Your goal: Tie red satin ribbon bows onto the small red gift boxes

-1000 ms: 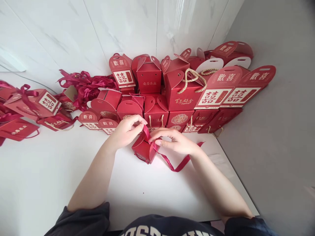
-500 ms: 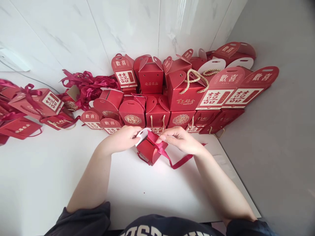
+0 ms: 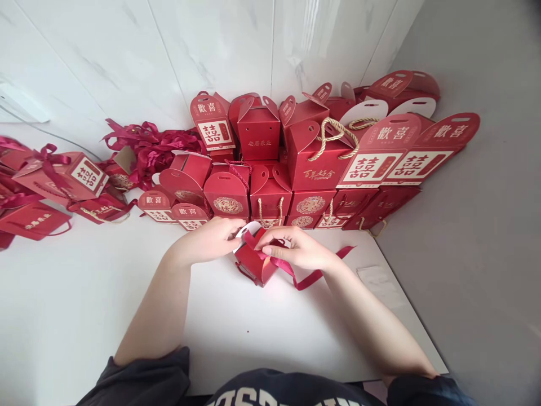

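A small red gift box [image 3: 256,266] sits on the white table [image 3: 84,304] in front of me. My left hand [image 3: 213,241] pinches the box's top flap, whose white underside shows. My right hand [image 3: 291,248] is closed over the box top, pinching a dark red ribbon [image 3: 310,277] that trails off to the right across the table.
Several red gift boxes [image 3: 257,132] are stacked along the marble wall, some with gold rope handles [image 3: 333,135]. A heap of loose red ribbons [image 3: 146,144] lies at back left, more boxes [image 3: 54,177] at far left. The table's right edge [image 3: 406,299] drops to grey floor.
The box's top flap has opened, showing its white underside. My right hand has moved left onto the box top with the ribbon; my left hand stays at the flap.
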{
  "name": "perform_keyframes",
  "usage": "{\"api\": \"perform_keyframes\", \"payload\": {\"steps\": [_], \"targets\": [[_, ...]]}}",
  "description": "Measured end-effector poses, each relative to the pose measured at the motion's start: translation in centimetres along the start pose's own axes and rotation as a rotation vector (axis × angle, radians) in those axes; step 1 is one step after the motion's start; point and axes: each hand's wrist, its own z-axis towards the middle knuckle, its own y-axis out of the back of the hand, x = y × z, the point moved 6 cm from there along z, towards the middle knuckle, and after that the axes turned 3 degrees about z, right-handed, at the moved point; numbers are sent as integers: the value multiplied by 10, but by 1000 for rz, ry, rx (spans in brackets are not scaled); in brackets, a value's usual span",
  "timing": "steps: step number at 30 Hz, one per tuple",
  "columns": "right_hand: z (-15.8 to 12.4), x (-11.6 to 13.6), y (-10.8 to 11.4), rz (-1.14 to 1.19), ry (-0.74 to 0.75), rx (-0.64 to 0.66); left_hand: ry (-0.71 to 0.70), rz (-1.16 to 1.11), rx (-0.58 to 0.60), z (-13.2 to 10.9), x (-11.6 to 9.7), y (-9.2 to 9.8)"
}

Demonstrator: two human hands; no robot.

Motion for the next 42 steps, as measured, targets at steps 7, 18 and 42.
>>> {"api": "perform_keyframes", "payload": {"steps": [7, 18, 42], "targets": [[-1, 0, -1, 42, 19, 8, -1, 90, 28, -1, 1, 1], [0, -6, -1, 73, -24, 4, 12, 102, 39, -1, 4, 0], [1, -14, 3, -122, -77, -65, -13, -14, -14, 7, -5, 1]]}}
